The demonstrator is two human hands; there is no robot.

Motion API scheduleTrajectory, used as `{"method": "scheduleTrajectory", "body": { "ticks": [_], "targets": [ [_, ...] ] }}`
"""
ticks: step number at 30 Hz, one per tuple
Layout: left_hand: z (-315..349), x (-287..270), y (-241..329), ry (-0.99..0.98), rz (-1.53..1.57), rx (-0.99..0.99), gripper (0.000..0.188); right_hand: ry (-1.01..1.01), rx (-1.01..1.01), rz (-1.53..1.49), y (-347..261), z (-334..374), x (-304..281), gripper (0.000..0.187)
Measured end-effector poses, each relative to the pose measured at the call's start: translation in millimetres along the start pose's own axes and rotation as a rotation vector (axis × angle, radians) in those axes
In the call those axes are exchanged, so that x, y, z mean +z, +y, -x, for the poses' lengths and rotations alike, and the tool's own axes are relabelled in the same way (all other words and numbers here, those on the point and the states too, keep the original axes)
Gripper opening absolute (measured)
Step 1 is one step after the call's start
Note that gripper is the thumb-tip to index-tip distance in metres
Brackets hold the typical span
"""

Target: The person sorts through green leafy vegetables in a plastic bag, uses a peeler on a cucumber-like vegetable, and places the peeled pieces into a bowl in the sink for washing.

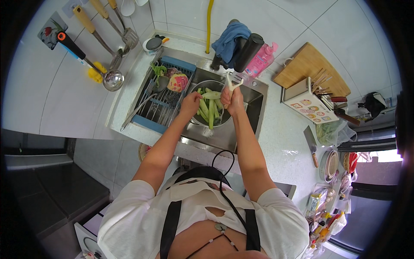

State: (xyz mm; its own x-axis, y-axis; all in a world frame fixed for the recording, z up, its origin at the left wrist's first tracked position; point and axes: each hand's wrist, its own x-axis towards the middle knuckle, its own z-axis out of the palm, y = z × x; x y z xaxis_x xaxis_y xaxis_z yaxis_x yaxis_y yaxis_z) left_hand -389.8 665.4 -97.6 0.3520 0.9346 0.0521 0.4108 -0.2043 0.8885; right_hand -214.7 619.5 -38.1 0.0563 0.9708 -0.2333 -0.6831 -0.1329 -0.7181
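A metal bowl (pixel 227 117) of long, light green vegetable pieces (pixel 211 113) sits in the steel sink (pixel 253 113). My left hand (pixel 191 105) is closed at the bowl's left side, its fingertips pinching the end of a pale green piece. On the opposite side of the bowl, my right hand (pixel 233 100) is wrapped round the handle of a white Y-shaped peeler (pixel 233 82). The peeler's head points up, away from me, above the vegetables. Palms and part of the bowl's rim are hidden.
A blue drying rack (pixel 148 123) at the sink's left carries a ladle (pixel 160 85) and a sponge (pixel 177 82). Behind stand the tap with a blue cloth (pixel 232 39) and a pink soap bottle (pixel 261 59). On the right counter lies a cleaver (pixel 310 141) near a knife block (pixel 308 103).
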Motion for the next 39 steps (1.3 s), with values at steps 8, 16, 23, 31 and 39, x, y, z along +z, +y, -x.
{"method": "scheduleTrajectory", "body": {
  "ticks": [8, 16, 23, 31, 39],
  "targets": [
    [-3.7, 4.2, -16.4, 0.041, 0.016, 0.090, 0.012, 0.093, 0.003, 0.099, 1.2, -8.2, 4.9, 0.041],
    [-1.4, 0.1, -7.0, -0.028, -0.002, -0.003, 0.012, 0.123, -0.111, 0.282, -0.1, 2.0, -1.1, 0.039],
    [-2.5, 5.3, -10.6, 0.008, -0.013, 0.078, 0.011, 0.302, -0.357, 0.741, -4.6, 7.8, -6.7, 0.030],
    [-2.5, 8.0, -7.2, -0.027, -0.003, 0.028, 0.012, 0.389, -0.476, 0.948, -3.0, 26.6, -3.8, 0.020],
    [-5.6, 24.2, -4.4, -0.021, 0.111, 0.122, 0.020, 0.453, -0.490, 1.000, -5.9, 30.9, -9.7, 0.017]
  ]
}}
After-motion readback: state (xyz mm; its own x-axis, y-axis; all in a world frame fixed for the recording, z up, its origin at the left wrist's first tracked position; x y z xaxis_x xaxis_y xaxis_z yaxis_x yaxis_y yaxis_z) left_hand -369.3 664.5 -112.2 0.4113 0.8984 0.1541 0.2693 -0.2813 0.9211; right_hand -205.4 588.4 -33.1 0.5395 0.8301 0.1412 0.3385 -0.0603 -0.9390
